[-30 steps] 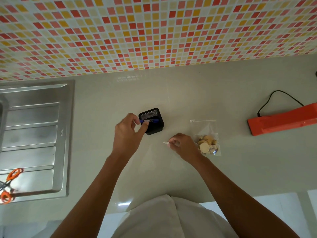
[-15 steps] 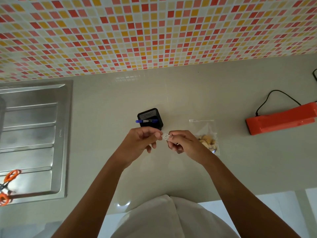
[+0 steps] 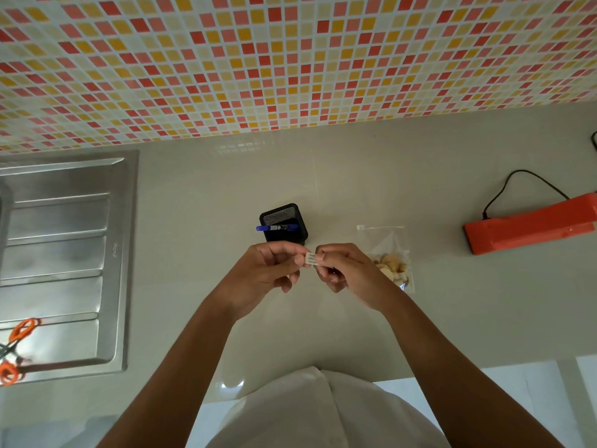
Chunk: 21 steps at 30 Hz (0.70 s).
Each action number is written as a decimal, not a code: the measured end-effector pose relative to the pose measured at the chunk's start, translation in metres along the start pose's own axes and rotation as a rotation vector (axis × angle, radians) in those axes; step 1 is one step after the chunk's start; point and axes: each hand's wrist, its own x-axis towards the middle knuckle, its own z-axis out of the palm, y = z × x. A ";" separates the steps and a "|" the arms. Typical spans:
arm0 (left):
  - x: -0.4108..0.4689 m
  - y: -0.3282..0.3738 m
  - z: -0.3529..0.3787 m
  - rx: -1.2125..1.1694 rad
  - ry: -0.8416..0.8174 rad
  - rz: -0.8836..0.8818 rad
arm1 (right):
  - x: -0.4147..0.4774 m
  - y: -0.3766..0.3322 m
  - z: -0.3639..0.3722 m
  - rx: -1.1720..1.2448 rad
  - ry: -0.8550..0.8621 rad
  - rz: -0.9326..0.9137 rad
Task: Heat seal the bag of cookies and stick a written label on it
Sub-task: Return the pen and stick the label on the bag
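Note:
A small white label (image 3: 310,258) with printed lines is pinched between my left hand (image 3: 269,270) and my right hand (image 3: 342,268), above the counter's middle. Both hands grip its edges with fingertips. Right of my right hand lies a clear plastic bag of cookies (image 3: 389,257) flat on the counter, its lower part partly hidden by my wrist. The orange heat sealer (image 3: 529,229) rests at the far right with a black cord (image 3: 517,185) running behind it.
A black mesh pen holder (image 3: 284,223) with a blue marker (image 3: 276,227) laid across it stands just behind my hands. A steel sink drainboard (image 3: 64,263) fills the left, with orange-handled scissors (image 3: 14,347) on it. A tiled wall (image 3: 290,59) backs the counter.
My left hand left the marker on the pen holder and came to the label. My right hand lifted the label off the counter, and both hands now hold it.

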 end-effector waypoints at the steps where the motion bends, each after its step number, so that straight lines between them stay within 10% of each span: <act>1: 0.000 0.000 0.000 -0.017 -0.003 -0.006 | 0.000 0.000 0.000 0.021 0.002 0.004; 21: -0.005 0.005 0.010 -0.095 0.025 0.041 | -0.002 -0.004 0.000 0.112 -0.040 0.015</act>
